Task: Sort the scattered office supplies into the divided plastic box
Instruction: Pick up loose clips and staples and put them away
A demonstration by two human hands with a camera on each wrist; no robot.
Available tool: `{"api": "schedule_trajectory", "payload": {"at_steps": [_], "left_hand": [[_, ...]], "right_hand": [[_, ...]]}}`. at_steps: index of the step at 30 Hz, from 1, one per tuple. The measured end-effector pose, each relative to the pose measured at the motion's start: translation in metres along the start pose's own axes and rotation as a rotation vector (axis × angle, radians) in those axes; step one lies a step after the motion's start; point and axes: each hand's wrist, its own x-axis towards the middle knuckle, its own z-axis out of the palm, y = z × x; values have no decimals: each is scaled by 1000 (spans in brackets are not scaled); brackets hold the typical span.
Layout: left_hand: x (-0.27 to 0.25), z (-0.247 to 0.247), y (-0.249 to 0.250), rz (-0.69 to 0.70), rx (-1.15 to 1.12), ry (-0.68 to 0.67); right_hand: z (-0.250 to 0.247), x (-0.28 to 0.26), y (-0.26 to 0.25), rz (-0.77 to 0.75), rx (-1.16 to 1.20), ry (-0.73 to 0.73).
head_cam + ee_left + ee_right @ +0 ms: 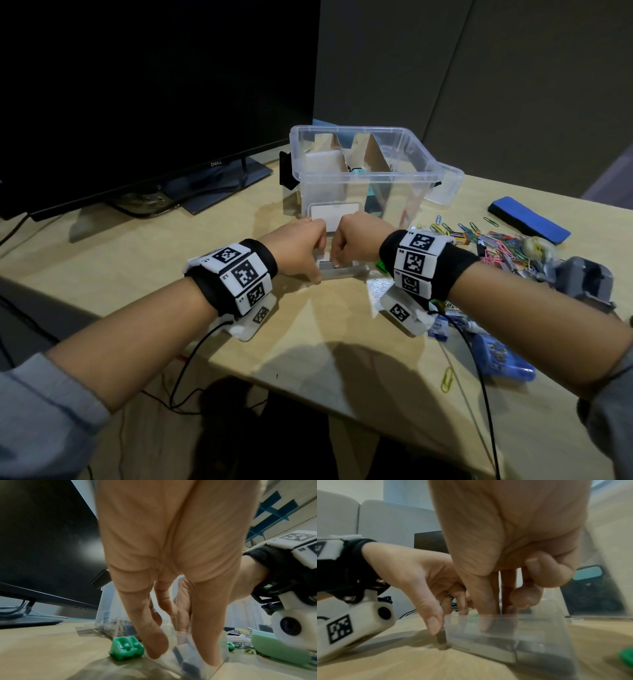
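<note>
On the pale wooden desk (pixel 322 329), both hands, left hand (pixel 297 247) and right hand (pixel 356 240), pinch a small clear plastic case (pixel 508 635).

Small clear case (pixel 343 271) on the desk was mostly hidden in the head view behind the left hand (pixel 297 251) and right hand (pixel 356 241), and its contents were too blurred in both wrist views to tell what they were. Fingertips of both hands were out of sight from the head cam, and the pile of paper clips (pixel 507 247) at right was too small and tangled to tell apart, w/ the gray item (pixel 584 282) and blue item (pixel 501 356) near the right forearm partly covered by it. Stuff inside the divided plastic box (pixel 363 178) showed only as vague shapes through the walls.
</note>
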Motion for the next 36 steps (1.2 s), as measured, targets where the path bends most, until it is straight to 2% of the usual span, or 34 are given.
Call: {"api": "schedule_trajectory", "payload": {"at_steps": [10,19,27,32,36], "left_hand": [[1,1,-4,-3,-39,6],[0,0,-4,-9,-88,29],[-1,0,-3,-12,-95,33],[-2,-1,-2,-31,-95,20],[-2,0,0,-40,-90,24]], "right_hand": [[-14,-4,8,-82,-24,4],[-6,-6,0,-149,-113,-35],[-5,-7,-5,-217,-86,-68],[-8,-7,0,-143,-17,5],[-9,-10,4,-122,30,-38]]}}
